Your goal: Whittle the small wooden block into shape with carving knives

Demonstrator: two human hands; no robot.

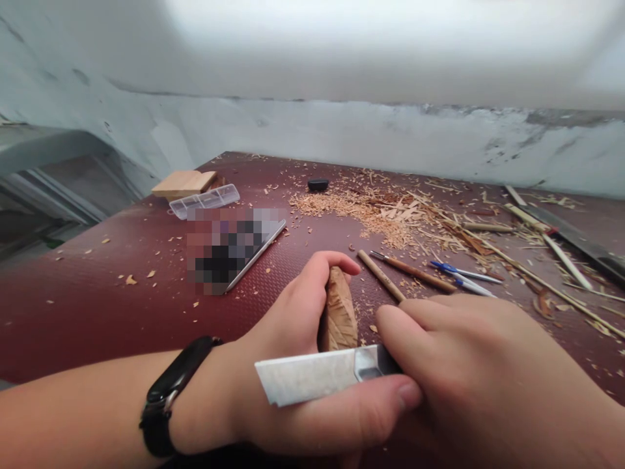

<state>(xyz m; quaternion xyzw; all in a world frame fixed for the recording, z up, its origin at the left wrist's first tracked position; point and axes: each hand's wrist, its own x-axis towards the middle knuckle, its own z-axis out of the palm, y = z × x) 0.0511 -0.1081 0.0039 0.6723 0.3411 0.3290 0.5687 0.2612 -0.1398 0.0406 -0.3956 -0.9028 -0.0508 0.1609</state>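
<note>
Above the surface (127,319), toward its near edge, the left hand (290,322) clasps the carved wood (341,312), seemingly to steady it, while the right hand (463,358) grips the knife (312,374) crosswise, presumably for control.

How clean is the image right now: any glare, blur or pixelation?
Head view: glare washes out the pale surface up top; head view: a mosaic hides most of the flat device; head view: wooden piece and knife blade read fairly clearly, far-left edge looks soft.
</note>
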